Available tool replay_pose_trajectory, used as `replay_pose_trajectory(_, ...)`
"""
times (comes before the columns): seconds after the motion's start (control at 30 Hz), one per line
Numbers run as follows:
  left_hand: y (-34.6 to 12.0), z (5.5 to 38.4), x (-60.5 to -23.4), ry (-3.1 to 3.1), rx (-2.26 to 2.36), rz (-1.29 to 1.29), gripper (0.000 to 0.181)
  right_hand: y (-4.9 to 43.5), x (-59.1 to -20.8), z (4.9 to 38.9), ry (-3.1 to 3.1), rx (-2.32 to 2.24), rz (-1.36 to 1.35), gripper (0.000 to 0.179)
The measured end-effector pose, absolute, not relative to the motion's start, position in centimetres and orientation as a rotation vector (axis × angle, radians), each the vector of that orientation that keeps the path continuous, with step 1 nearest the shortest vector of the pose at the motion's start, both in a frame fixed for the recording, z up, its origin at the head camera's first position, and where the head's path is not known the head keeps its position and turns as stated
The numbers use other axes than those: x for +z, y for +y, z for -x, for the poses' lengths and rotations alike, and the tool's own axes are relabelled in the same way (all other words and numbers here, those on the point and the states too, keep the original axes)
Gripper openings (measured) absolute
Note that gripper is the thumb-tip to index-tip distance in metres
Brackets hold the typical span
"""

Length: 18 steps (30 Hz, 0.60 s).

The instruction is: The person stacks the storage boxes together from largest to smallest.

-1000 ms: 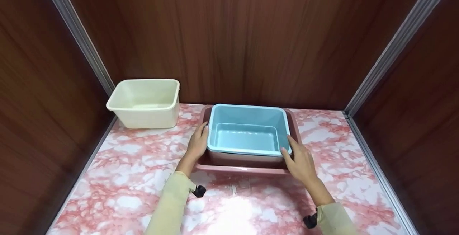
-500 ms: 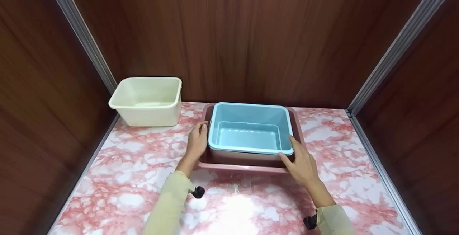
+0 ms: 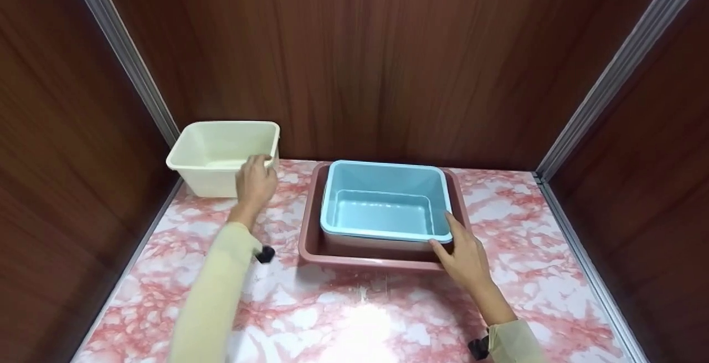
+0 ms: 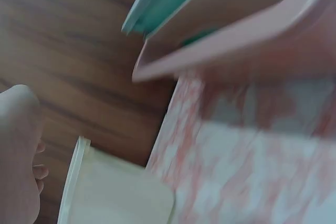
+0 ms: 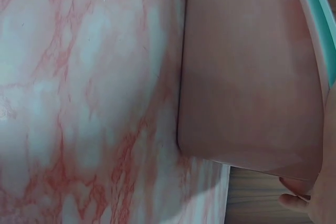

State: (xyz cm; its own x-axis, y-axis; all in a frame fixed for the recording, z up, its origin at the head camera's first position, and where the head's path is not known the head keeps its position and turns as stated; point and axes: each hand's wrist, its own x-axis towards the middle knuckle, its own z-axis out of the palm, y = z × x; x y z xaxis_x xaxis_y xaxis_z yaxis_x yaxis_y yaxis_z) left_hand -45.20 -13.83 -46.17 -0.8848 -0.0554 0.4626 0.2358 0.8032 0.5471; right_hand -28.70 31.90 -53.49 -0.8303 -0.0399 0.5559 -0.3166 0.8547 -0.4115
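A light blue plastic bin point(image 3: 385, 177) sits inside a larger dusty-pink bin point(image 3: 371, 263); its base is hidden by the pink walls. At the blue bin's front right corner, my right hand point(image 3: 469, 257) grips the rim, thumb along the front and fingers at the right side. My left hand point(image 3: 257, 183) is over the front right corner of a cream bin point(image 3: 207, 181), overlapping its rim in the head view. The left wrist view has that hand point(image 4: 18, 156) beside the cream bin point(image 4: 115, 195) with a gap between them, fingers bent and holding nothing.
The bins stand on a red-and-white marbled tabletop point(image 3: 310, 318). Dark wood panels point(image 3: 354, 64) close off the back and both sides, with metal corner strips point(image 3: 609, 47) where they meet. The cream bin is close to the back left corner.
My left hand has left the blue bin's left side and moved left to the cream bin. The right hand stays at the blue bin's corner, its thumb shifted slightly down the front rim.
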Motion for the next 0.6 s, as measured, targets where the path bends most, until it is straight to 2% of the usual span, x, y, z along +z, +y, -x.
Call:
replay_pose_trajectory(0.17,-15.9,47.5,-45.7,-2.717,-0.617,0.159,0.035,31.8,-53.9,28.5,-2.465,0.658,-0.254,0.074)
replay_pose_trajectory(0.4,-17.0,49.3,-46.9,-2.944,-0.451,0.228,0.051,31.6,-54.2,28.5,-2.462,0.612,-0.217,0.074)
replay_pose_trajectory(0.6,-17.7,50.3,-48.4,-2.946,-0.443,0.248,0.050,31.9,-54.0,28.5,-2.468,0.587,-0.209,0.074)
